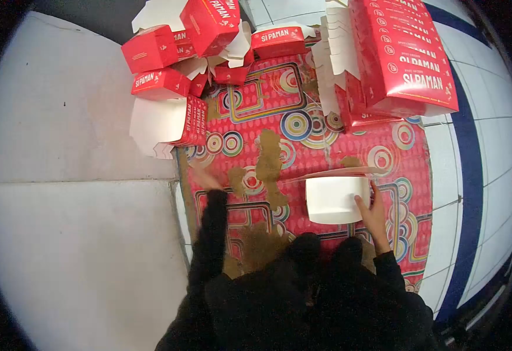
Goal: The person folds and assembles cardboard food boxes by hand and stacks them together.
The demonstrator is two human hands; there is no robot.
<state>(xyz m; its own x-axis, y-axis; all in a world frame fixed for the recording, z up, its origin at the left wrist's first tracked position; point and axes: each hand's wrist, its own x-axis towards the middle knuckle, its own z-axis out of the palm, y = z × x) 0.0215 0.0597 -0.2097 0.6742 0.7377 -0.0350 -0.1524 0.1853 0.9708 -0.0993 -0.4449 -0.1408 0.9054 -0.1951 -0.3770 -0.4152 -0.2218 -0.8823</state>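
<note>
An open cardboard food box (338, 200) faces me with its white inside showing, low over the patterned red mat. My right hand (374, 217) grips its right wall, thumb on the inner side and fingers around the outside. A thin flap, smeared by motion, runs along the box's far edge. My left hand (207, 177) is off to the left, apart from the box and blurred, so its fingers cannot be made out. Nearest to it is an open red-and-white box (192, 121) lying on its side.
Red boxes lie in a loose pile (213, 26) at the far left, with a single red box (278, 42) beside them. A tall nested stack of red boxes (411, 70) leans at the far right. The worn mat (349, 149) lies between a pale slab (80, 234) and white tiles (443, 169).
</note>
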